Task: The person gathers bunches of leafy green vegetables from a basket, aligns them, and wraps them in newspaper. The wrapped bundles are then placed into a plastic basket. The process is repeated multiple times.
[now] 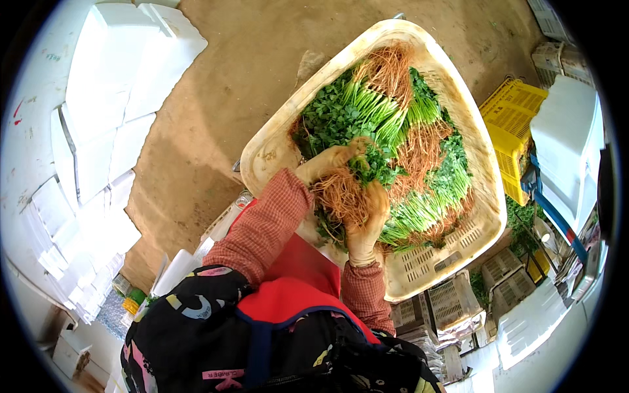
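Before me a large off-white plastic crate [280, 128] holds bunches of leafy green herbs [334, 115], perhaps coriander or celery, with long orange-brown roots [422, 152]. My left hand [334, 159], in a pale, stained glove, reaches over the near left part of the crate, its fingers at some green leaves and stems. My right hand [368, 221], gloved alike, is closed around the side of a rooted bunch [341, 196] just below it. Other bunches lie at the far end and right side of the crate, stems and roots pointing different ways.
White foam boxes [113, 64] are stacked at the left on the brown floor [221, 73]. At the right stand a yellow plastic crate [511, 118], a white foam box [565, 132] and a blue bar [555, 211]. Several dirty pale crates [452, 299] lie at the lower right.
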Tool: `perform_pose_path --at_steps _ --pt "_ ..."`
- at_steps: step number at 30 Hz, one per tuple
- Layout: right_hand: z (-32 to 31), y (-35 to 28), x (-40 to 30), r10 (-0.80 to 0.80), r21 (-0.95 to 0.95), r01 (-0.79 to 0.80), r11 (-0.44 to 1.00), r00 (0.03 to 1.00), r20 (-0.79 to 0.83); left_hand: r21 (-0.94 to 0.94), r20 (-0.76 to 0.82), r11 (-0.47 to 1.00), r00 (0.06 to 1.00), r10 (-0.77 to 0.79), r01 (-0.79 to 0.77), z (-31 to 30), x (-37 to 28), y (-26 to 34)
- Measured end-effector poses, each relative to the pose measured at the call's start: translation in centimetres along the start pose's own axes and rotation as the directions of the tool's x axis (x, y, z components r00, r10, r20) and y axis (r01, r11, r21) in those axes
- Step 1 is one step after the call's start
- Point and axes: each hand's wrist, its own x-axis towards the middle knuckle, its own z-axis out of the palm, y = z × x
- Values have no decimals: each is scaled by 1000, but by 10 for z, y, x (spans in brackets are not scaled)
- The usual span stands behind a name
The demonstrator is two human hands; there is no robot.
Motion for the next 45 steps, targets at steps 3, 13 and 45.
perform_pose_path --at_steps 3,13,45 --pt "-7 -2 12 129 226 -132 965 991 27 -3 -117 998 991 -66 66 6 -2 3" --pt "-3 -31 42 -208 -14 237 972 880 428 -210 -386 975 910 -150 72 15 2 -16" --pt "16 6 30 -81 -157 93 983 994 78 -749 -281 638 958 -59 -181 59 -33 -85"
